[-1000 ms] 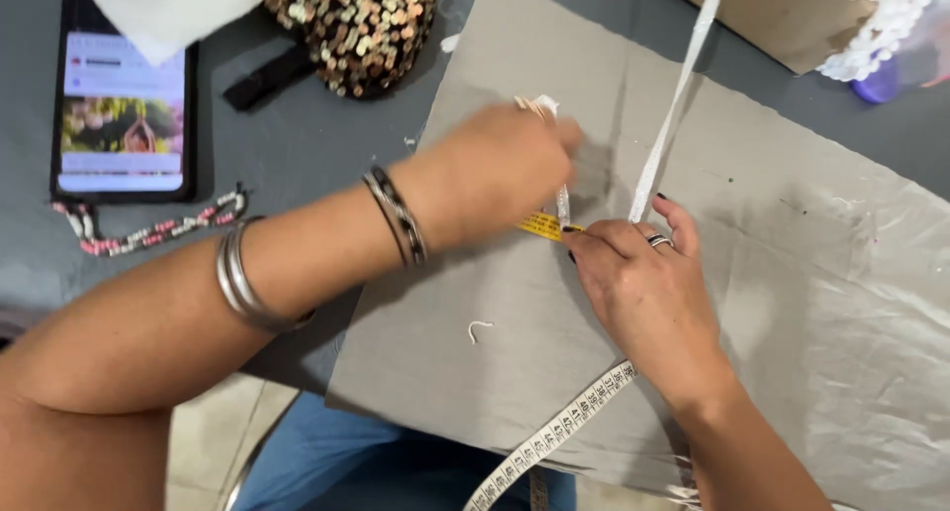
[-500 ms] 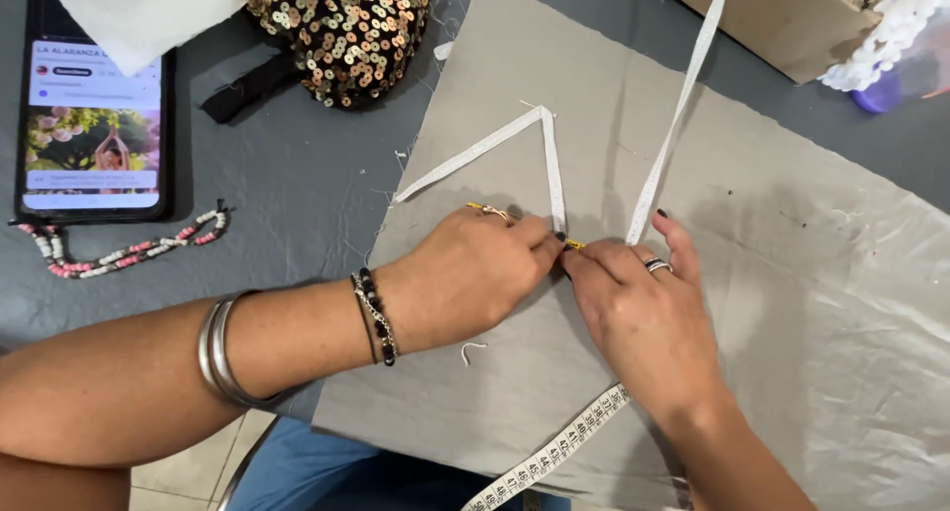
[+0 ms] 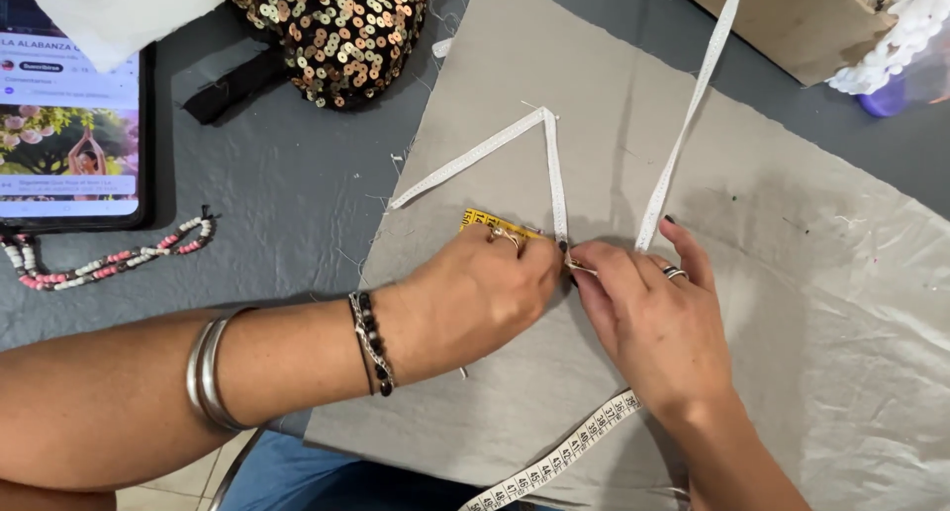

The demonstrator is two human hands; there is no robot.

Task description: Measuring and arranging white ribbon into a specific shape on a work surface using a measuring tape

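Hands had closed in: the left hand [image 3: 475, 293] and right hand [image 3: 648, 323] now pinched the white ribbon [image 3: 556, 189] together at its fold on the grey fabric [image 3: 772, 274], over the measuring tape [image 3: 490, 220].

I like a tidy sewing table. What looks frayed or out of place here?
The grey cloth has a frayed left edge, with loose threads strewn on the table. A bead string lies loose beside the phone. Nothing looks spilled.

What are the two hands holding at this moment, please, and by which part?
Both the left hand and right hand pinch the white ribbon trim at its lower fold, pressing it onto the grey fabric.
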